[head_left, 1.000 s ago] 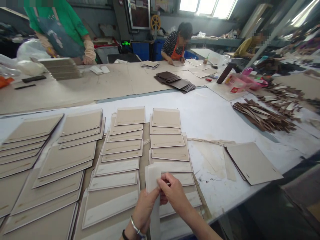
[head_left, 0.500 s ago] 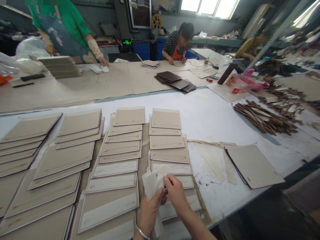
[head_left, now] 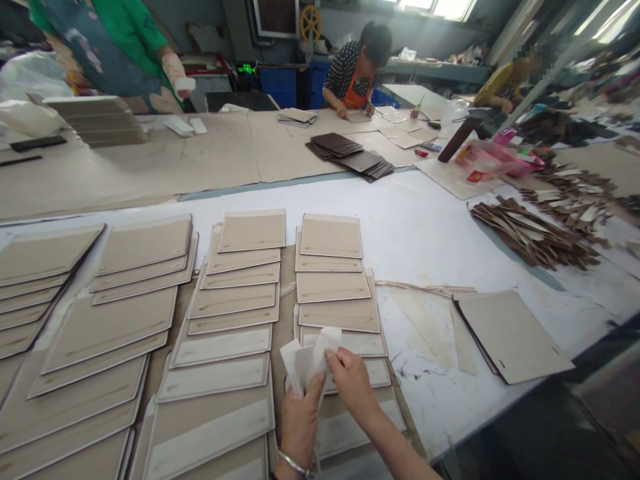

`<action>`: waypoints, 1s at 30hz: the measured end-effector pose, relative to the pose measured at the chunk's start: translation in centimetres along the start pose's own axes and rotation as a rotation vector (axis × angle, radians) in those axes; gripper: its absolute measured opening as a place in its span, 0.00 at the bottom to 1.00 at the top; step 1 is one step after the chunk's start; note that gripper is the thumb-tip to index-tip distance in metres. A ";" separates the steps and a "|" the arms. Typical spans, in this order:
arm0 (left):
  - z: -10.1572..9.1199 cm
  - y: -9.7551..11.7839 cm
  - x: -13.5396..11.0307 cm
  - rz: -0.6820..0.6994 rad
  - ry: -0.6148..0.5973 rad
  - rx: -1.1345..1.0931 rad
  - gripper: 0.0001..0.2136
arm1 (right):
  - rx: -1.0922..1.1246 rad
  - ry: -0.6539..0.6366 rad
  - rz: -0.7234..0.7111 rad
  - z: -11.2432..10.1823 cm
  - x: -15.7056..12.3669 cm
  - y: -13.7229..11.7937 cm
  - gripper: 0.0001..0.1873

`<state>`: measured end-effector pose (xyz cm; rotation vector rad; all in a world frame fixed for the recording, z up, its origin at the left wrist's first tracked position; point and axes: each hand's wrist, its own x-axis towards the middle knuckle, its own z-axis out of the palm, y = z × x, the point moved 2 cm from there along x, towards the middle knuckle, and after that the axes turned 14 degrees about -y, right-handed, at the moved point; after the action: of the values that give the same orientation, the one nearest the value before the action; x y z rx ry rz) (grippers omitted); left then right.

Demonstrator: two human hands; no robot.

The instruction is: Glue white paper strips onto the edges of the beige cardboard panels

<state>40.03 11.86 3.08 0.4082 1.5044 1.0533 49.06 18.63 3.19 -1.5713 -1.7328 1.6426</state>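
My left hand (head_left: pixel 301 413), with a bangle at the wrist, is closed round a small bundle of white strips (head_left: pixel 296 365). The fingers of my right hand (head_left: pixel 350 377) pinch the upper part of one white strip (head_left: pixel 328 339) at the bundle. Both hands are above the right-hand column of overlapping beige panels (head_left: pixel 334 287). Another column of beige panels (head_left: pixel 237 300) lies just to the left. Several nearer panels carry a white strip (head_left: pixel 215 377) along one edge; the farther ones show a thin brownish line there.
More panel columns (head_left: pixel 120 320) spread leftward on the white table (head_left: pixel 430 240). Grey-beige sheets (head_left: pixel 515 333) lie near the right edge, below a heap of brown strips (head_left: pixel 530 233). Dark brown panels (head_left: pixel 350 155) and co-workers (head_left: pixel 353 73) are across the table.
My right hand has shifted slightly, and the pinched strip now stands higher and more separate from the bundle. The view has moved a little. The co-worker in green has raised a hand holding something white.
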 end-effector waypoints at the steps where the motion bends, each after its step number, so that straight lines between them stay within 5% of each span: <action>1: 0.1 0.1 0.0 0.015 -0.017 0.010 0.23 | 0.020 0.014 0.004 -0.2 0.3 0.2 0.18; 5: 0.1 -0.3 -0.8 0.045 -0.086 0.084 0.19 | 0.232 0.058 0.045 -2.1 1.6 0.8 0.18; 10: -1.5 -2.7 -1.3 0.033 -0.229 0.521 0.11 | 0.616 -0.062 0.125 -5.1 4.2 -0.7 0.14; 14: -2.7 -1.7 -0.5 0.314 -0.276 1.027 0.06 | 0.191 -0.351 0.082 -5.6 7.1 -2.8 0.08; 19: -2.7 2.6 1.7 0.338 -0.213 1.372 0.10 | -0.519 -0.590 -0.118 -4.7 10.6 -4.1 0.15; 23: -2.5 3.7 3.7 0.429 -0.217 1.445 0.13 | -0.623 -0.665 -0.094 -4.8 12.3 -3.9 0.16; 30: -2.7 2.1 5.9 0.628 -0.181 1.477 0.17 | -0.700 -0.697 -0.068 -4.9 13.5 -2.5 0.14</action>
<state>35.42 16.43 0.93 2.0192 1.7968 0.1028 46.76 32.85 0.76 -1.1825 -2.9305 1.7810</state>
